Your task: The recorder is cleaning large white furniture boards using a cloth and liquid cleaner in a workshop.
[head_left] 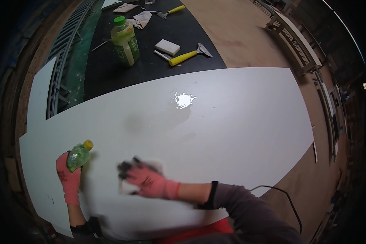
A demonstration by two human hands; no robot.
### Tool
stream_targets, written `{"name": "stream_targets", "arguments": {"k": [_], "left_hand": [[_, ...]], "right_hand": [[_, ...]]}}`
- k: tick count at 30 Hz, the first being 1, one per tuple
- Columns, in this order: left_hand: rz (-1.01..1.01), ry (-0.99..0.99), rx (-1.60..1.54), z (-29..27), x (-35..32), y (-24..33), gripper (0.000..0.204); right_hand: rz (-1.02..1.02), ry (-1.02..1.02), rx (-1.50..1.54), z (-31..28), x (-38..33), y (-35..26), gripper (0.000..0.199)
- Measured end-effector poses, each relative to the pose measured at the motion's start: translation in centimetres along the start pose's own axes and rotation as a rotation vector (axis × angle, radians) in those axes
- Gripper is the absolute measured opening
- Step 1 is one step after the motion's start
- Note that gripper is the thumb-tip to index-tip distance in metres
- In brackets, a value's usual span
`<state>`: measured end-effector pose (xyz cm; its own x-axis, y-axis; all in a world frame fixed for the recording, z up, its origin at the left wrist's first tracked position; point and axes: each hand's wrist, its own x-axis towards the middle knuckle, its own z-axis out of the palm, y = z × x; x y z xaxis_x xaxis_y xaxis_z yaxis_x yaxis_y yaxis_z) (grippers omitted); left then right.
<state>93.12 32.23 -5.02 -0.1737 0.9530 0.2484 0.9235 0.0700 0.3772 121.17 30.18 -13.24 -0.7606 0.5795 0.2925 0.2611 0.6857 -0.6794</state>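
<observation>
A large white panel [232, 122] lies flat across the worktable. My left hand [68, 177], in a pink glove, grips a small green bottle with a yellow cap [79, 155] over the panel's left part. My right hand [148, 181], also in a pink glove with dark fingertips, presses a white cloth [128, 188] onto the panel near its front edge; the hand is blurred. A small wet puddle [184, 99] glistens on the panel farther back.
Behind the panel a black mat [110, 73] carries a larger green bottle [125, 40], a white block [167, 46], two yellow-handled scrapers [187, 56], and rags [140, 18]. A metal rail [65, 57] runs along the left. A black cable [288, 199] loops at the right front.
</observation>
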Motion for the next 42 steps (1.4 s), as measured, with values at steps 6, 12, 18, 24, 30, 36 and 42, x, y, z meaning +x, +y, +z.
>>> {"name": "stream_targets", "arguments": {"k": [6, 12, 18, 24, 30, 36, 42], "left_hand": [[-0.323, 0.137, -0.324, -4.3, -3.7, -5.7, 0.050], [-0.393, 0.291, -0.462, -4.9, -5.6, -4.5, 0.052], [-0.415, 0.270, -0.428, -2.9, -7.5, -5.4, 0.054], [-0.358, 0.155, -0.659, -2.9, -8.7, -7.8, 0.055], [0.003, -0.165, -0.962, -3.0, -6.4, -9.3, 0.051], [0.414, -0.555, -1.252, 1.8, 1.3, -8.6, 0.049], [0.362, -0.509, -1.172, 3.1, 4.0, -5.0, 0.050]], "right_hand": [[-0.254, -0.309, 0.136, 13.9, 5.9, -5.6, 0.057], [0.279, 0.313, -0.413, -8.7, 4.3, 10.3, 0.051], [1.255, 0.408, -0.906, -31.5, -14.3, 27.0, 0.055], [1.724, 0.617, -0.845, -36.7, -20.5, 29.4, 0.056], [0.730, 0.371, -0.715, -23.1, -4.2, 22.2, 0.054], [0.127, 0.085, -0.142, 0.4, 11.1, 7.0, 0.065], [-0.196, 0.332, -0.023, 9.7, 12.0, -0.2, 0.041]]}}
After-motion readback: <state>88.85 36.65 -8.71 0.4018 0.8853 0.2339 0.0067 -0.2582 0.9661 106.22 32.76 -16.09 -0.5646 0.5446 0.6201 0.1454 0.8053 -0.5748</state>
